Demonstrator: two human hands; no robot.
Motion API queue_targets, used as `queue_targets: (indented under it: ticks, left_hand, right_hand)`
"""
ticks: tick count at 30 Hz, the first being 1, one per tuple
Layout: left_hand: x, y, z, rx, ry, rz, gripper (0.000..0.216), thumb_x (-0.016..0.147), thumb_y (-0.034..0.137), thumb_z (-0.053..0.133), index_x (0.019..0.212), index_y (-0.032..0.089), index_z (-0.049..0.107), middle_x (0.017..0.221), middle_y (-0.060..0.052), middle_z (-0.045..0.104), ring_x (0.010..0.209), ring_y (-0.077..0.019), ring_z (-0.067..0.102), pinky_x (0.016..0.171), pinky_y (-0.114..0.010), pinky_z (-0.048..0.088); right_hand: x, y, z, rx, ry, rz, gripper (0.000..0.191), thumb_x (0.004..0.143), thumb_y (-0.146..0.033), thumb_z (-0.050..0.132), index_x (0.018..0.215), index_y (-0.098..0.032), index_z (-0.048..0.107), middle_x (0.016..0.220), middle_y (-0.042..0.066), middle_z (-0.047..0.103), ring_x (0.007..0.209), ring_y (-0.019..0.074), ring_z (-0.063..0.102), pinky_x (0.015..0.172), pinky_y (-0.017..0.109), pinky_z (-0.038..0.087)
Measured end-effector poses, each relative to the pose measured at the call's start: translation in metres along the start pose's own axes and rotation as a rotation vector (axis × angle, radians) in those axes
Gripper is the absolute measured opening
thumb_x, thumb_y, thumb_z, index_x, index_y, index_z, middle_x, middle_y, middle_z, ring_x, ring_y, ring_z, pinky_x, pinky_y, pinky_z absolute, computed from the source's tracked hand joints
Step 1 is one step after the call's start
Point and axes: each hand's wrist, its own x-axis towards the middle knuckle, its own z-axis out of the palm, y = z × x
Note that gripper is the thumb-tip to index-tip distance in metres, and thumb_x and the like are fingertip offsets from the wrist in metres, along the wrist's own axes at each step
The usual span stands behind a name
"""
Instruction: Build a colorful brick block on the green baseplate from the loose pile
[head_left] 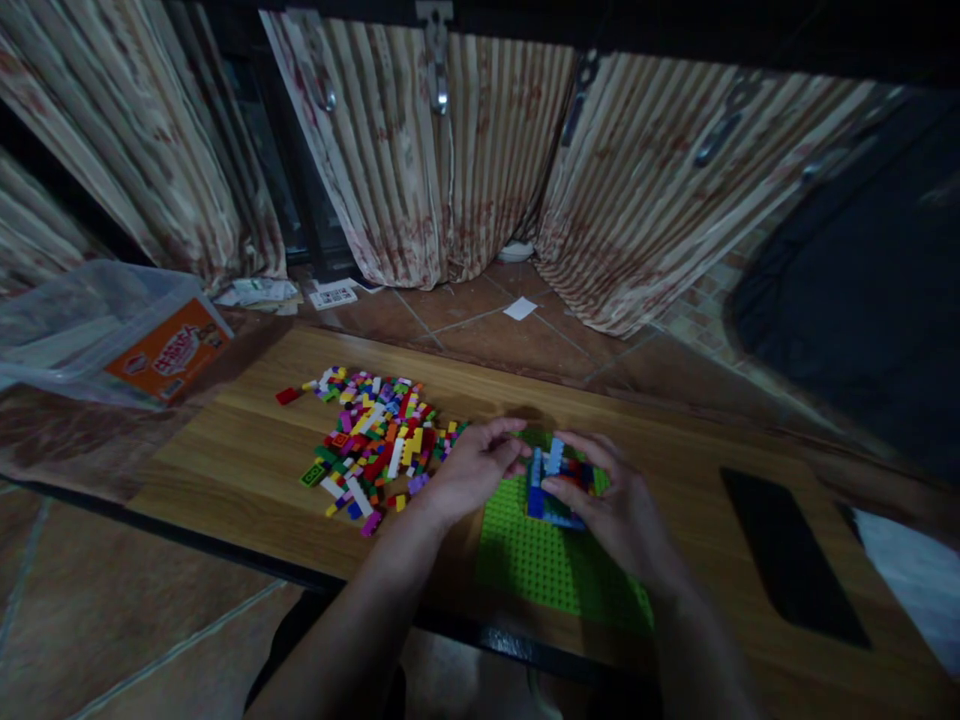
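A green studded baseplate (536, 560) lies on the wooden table with a small build of blue bricks (535, 490) on it. Some red and orange pieces show in the build, partly covered by my fingers. My right hand (611, 495) pinches a light blue brick (556, 456) between thumb and fingers, over the build; whether it touches the bricks below I cannot tell. To the left of the build, my left hand (480, 465) is held with loosely bent fingers apart and nothing visible in them. Its fingertips are close to the blue bricks.
Left of the baseplate spreads a pile of loose colored bricks (382, 430). A clear plastic bin (97, 330) with an orange label stands beyond the table's left end. A flat black object (791, 555) lies at the right. Striped curtains (450, 160) hang behind the table (247, 460).
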Motion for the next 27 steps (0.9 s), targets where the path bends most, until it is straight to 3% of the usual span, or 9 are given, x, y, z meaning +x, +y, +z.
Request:
queue_targets:
  ticks: [5, 11, 18, 27]
  left_hand:
    - [0.006, -0.013, -0.001, 0.318, 0.046, 0.079, 0.032, 0.086, 0.019, 0.052, 0.116, 0.014, 0.064, 0.093, -0.006, 0.069, 0.075, -0.0145, 0.063, 0.072, -0.027, 0.05]
    - [0.0, -0.009, 0.005, 0.616, 0.015, 0.174, 0.035, 0.085, 0.014, 0.048, 0.116, 0.014, 0.066, 0.091, -0.005, 0.072, 0.085, -0.0181, 0.065, 0.084, -0.031, 0.051]
    - [-0.004, -0.003, 0.009, 0.667, -0.022, 0.228, 0.033, 0.086, 0.013, 0.045, 0.108, 0.017, 0.069, 0.1, -0.005, 0.072, 0.095, -0.0182, 0.065, 0.091, -0.031, 0.05]
    - [0.0, -0.009, 0.017, 0.751, 0.065, 0.187, 0.041, 0.086, 0.024, 0.051, 0.125, 0.011, 0.059, 0.105, -0.011, 0.071, 0.093, -0.0205, 0.067, 0.089, -0.032, 0.052]
  right_hand:
    - [0.001, 0.018, -0.002, -0.116, -0.031, 0.057, 0.049, 0.073, -0.046, 0.072, 0.118, -0.027, 0.064, 0.127, 0.007, 0.057, 0.12, 0.0276, 0.051, 0.104, 0.047, 0.041]
    - [0.007, 0.014, 0.007, -0.144, -0.096, 0.035, 0.049, 0.072, -0.042, 0.074, 0.117, -0.024, 0.065, 0.126, 0.007, 0.056, 0.119, 0.0273, 0.05, 0.103, 0.046, 0.041]
    - [0.011, 0.015, 0.01, -0.111, -0.122, -0.026, 0.046, 0.075, -0.04, 0.072, 0.117, -0.025, 0.064, 0.121, 0.007, 0.06, 0.114, 0.0263, 0.053, 0.099, 0.045, 0.042]
    - [0.012, 0.017, 0.009, -0.039, -0.164, 0.002, 0.046, 0.075, -0.037, 0.072, 0.118, -0.024, 0.064, 0.118, 0.007, 0.064, 0.111, 0.0252, 0.057, 0.097, 0.044, 0.044]
